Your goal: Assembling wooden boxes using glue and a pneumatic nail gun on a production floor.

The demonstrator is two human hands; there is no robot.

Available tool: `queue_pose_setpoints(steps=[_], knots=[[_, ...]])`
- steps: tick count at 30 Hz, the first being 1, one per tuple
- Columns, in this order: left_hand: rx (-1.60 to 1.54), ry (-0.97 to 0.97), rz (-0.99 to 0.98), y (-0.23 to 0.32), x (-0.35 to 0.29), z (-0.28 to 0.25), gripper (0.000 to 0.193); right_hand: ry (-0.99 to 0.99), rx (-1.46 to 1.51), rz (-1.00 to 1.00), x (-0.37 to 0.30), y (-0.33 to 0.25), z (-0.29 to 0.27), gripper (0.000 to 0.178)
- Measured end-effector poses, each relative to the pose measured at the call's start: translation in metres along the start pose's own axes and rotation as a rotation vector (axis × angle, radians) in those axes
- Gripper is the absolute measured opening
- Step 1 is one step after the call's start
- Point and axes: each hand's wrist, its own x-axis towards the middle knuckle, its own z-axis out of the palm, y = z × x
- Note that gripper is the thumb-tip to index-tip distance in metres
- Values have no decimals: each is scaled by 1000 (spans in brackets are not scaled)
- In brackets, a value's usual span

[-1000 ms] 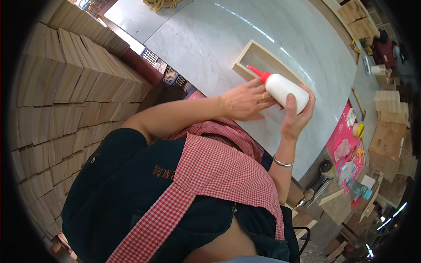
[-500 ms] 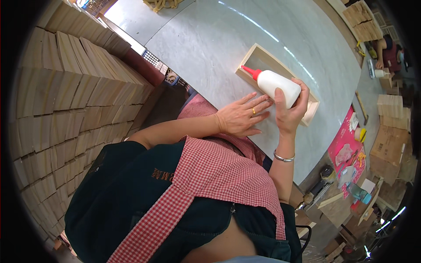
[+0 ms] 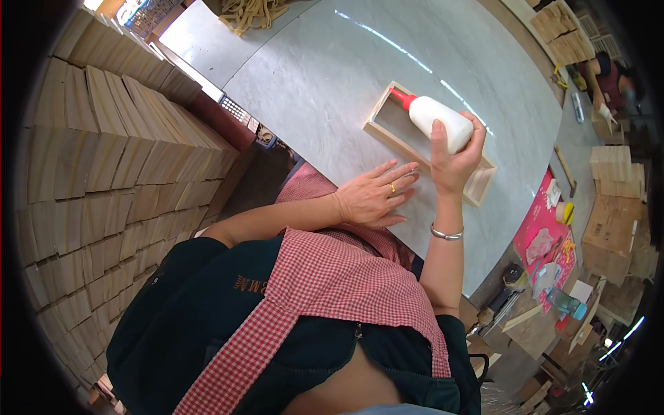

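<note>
My right hand is wrapped round a white squeeze bottle with a red nozzle. The bottle is tilted above a shallow rectangular wooden frame, its nozzle tip near the frame's far left corner; whether it touches the wood I cannot tell. The frame lies on a grey table, partly hidden under the bottle and hand. My left hand rests open, palm down, at the table's near edge, fingers stretched toward the frame's near long side.
Tall stacks of wooden pieces rise on the left. Tan bands lie in a heap at the table's far side. On the right are a hammer, a pink sheet, a clear bottle and cardboard boxes. Another person works at far right.
The bottle's nozzle has moved slightly right and up, along the frame's far left end. The frame sits a little lower in view. My left hand has barely shifted.
</note>
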Motion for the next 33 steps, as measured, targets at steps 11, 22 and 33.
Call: queue_pose_setpoints(steps=[11, 22, 33], knots=[[-3, 21, 7, -1, -1, 2, 49, 52, -97, 18, 5, 0, -16, 46], [2, -21, -10, -1, 0, -1, 47, 159, -277, 87, -14, 8, -79, 45], [44, -41, -27, 4, 3, -5, 46, 276, -406, 169, -32, 17, -139, 45]])
